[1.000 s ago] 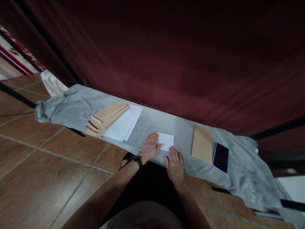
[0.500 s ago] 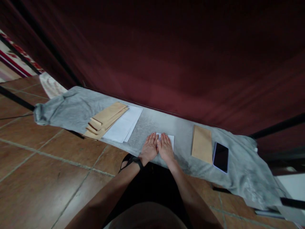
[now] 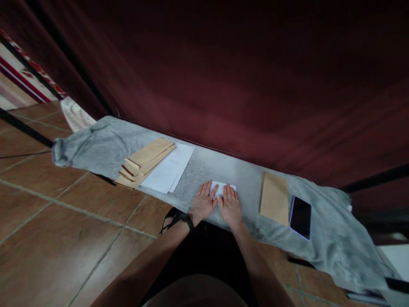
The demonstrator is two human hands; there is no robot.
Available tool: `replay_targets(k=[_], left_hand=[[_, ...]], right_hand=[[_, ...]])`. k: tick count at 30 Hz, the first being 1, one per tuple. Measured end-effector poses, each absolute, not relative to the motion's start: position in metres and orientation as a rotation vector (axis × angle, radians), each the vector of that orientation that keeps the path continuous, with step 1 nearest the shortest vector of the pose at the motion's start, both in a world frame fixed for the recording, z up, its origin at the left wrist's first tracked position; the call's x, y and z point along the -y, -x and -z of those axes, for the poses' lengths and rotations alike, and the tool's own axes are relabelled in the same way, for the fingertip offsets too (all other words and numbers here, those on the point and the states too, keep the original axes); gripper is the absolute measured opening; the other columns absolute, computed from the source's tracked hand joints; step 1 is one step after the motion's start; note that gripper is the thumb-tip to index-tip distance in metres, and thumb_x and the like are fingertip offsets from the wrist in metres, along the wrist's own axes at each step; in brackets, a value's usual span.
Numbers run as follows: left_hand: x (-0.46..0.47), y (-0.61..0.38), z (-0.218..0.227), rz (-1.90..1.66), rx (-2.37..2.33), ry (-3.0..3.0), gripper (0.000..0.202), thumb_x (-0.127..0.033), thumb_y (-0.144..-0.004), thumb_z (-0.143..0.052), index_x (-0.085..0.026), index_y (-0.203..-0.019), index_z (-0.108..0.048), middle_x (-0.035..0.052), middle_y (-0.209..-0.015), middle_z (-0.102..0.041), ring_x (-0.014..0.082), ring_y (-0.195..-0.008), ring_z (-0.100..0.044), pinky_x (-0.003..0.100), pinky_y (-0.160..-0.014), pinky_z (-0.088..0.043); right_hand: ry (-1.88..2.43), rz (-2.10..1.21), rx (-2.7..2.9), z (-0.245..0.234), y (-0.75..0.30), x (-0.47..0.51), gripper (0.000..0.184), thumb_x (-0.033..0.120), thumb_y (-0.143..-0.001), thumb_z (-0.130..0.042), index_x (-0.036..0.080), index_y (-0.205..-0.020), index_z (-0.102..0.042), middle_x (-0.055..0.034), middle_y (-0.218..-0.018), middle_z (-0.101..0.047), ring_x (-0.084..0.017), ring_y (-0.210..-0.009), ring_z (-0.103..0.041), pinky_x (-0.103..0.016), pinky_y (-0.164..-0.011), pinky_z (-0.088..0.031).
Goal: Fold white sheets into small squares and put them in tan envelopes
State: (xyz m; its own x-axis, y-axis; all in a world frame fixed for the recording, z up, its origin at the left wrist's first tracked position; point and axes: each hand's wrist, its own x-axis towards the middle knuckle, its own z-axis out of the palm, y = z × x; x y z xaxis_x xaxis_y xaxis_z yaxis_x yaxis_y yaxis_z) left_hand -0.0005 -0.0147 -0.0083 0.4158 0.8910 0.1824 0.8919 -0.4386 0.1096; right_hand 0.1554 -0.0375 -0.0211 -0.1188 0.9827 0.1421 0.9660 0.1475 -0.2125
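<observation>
Both palms press down on a small white sheet of paper (image 3: 219,186), apparently folded, lying on the grey cloth near its front edge. My left hand (image 3: 203,201) lies flat over the sheet's left part, fingers stretched out and thumb pointing inward. Over the right part rests my right hand (image 3: 230,205), also flat, its thumb close to the left one. The hands hide most of the paper; a strip shows between and above the fingers. A dark band circles my left wrist.
To the left, several brown envelopes (image 3: 148,160) overlap white paper sheets (image 3: 169,168). On the right lie a brown envelope stack (image 3: 274,198) and a phone (image 3: 300,217) with a dark screen. A dark red curtain (image 3: 217,98) hangs behind the grey cloth (image 3: 96,145).
My hands have spread apart over the paper, the right one shifting right, so more white shows between the fingers. The whole view has shifted slightly.
</observation>
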Motion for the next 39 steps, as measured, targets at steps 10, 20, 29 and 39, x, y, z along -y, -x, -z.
replay_targets(k=[10, 20, 29, 39], left_hand=[[0.016, -0.002, 0.006, 0.344, 1.665, 2.629, 0.061, -0.047, -0.101, -0.041, -0.019, -0.155, -0.035, 0.015, -0.162, -0.031, 0.0307, -0.15, -0.029, 0.048, -0.122, -0.024], [0.017, -0.004, 0.005, 0.338, 1.636, 2.633, 0.058, -0.044, -0.103, -0.034, -0.015, -0.153, -0.036, 0.0157, -0.162, -0.033, 0.0308, -0.15, -0.029, 0.05, -0.121, -0.024], [0.013, 0.0, 0.004, 0.316, 1.43, 2.792, 0.053, -0.039, -0.105, -0.03, -0.017, -0.153, -0.038, 0.01, -0.16, -0.037, 0.0243, -0.15, -0.029, 0.045, -0.124, -0.019], [0.013, 0.016, -0.003, 0.321, 1.005, 3.067, 0.058, -0.053, -0.104, -0.036, -0.024, -0.154, -0.035, 0.0051, -0.163, -0.033, 0.0203, -0.153, -0.022, 0.041, -0.124, -0.014]], right_hand=[[1.958, 0.119, 2.077, 0.031, -0.169, 0.056, 0.067, 0.046, -0.105, -0.026, -0.001, -0.152, -0.033, -0.0233, -0.159, -0.033, -0.031, -0.148, -0.031, -0.046, -0.12, -0.025], [1.937, 0.165, 2.08, 0.033, -0.179, 0.068, 0.066, 0.044, -0.105, -0.028, -0.002, -0.15, -0.037, -0.0254, -0.156, -0.037, -0.032, -0.146, -0.034, -0.047, -0.119, -0.028], [1.949, 0.132, 2.087, 0.031, -0.18, 0.069, 0.065, 0.044, -0.105, -0.027, -0.002, -0.15, -0.037, -0.0247, -0.157, -0.036, -0.031, -0.146, -0.035, -0.046, -0.12, -0.026], [1.92, 0.059, 2.038, 0.029, -0.184, 0.07, 0.057, 0.033, -0.105, -0.023, 0.003, -0.151, -0.04, -0.0192, -0.157, -0.039, -0.027, -0.146, -0.035, -0.045, -0.12, -0.028]])
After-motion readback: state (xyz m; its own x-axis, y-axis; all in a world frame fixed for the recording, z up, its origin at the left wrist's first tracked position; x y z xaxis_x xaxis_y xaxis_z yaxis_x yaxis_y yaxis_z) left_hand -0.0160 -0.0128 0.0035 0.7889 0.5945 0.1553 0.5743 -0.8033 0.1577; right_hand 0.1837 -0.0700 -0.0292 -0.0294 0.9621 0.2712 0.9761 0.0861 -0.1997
